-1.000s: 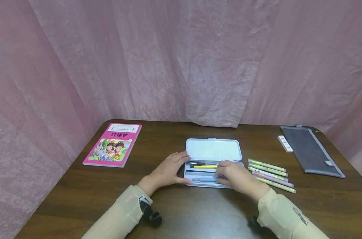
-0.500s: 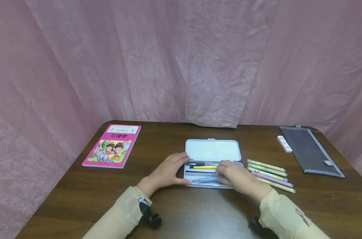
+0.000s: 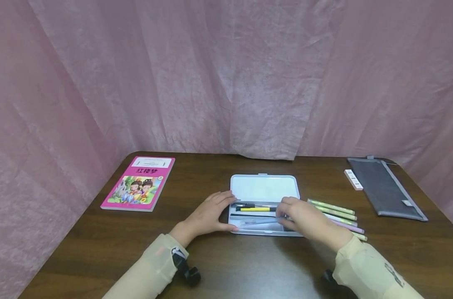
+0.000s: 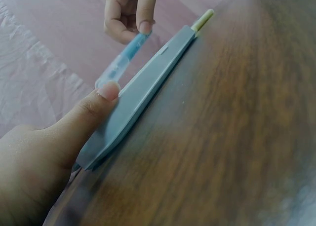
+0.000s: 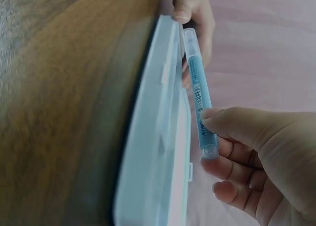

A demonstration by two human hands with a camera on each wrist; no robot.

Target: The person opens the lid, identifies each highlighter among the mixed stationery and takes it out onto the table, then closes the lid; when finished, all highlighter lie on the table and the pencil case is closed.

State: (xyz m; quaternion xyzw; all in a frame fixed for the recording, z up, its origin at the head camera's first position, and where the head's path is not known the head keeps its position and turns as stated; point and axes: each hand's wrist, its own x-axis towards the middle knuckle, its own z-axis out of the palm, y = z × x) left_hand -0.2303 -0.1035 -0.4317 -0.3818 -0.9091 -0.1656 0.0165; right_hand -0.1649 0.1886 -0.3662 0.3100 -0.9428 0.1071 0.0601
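A pale blue pencil case (image 3: 263, 187) lies with its lid back in the middle of the table. My left hand (image 3: 207, 214) holds its left end, thumb (image 4: 108, 90) on the near edge and fingers at the far side. My right hand (image 3: 308, 218) pinches the right end of a blue marker (image 5: 197, 85) with a clear cap between thumb and fingers. The marker slants above the near compartment, its capped end by my left thumb. A black pen (image 3: 245, 205) and a yellow pen (image 3: 256, 209) lie in the far compartment, their right ends hidden by my right hand.
Several pale green and purple pens (image 3: 336, 211) lie right of the case, partly behind my right hand. Farther right are a small white block (image 3: 353, 180) and a dark mesh pouch (image 3: 387, 187). A pink book (image 3: 138, 182) lies at the left; a pink curtain (image 3: 226, 83) hangs behind.
My right hand has shifted slightly right and lifted the right end of the blue marker, which lay flatter in the case before. My left hand has stayed on the case.
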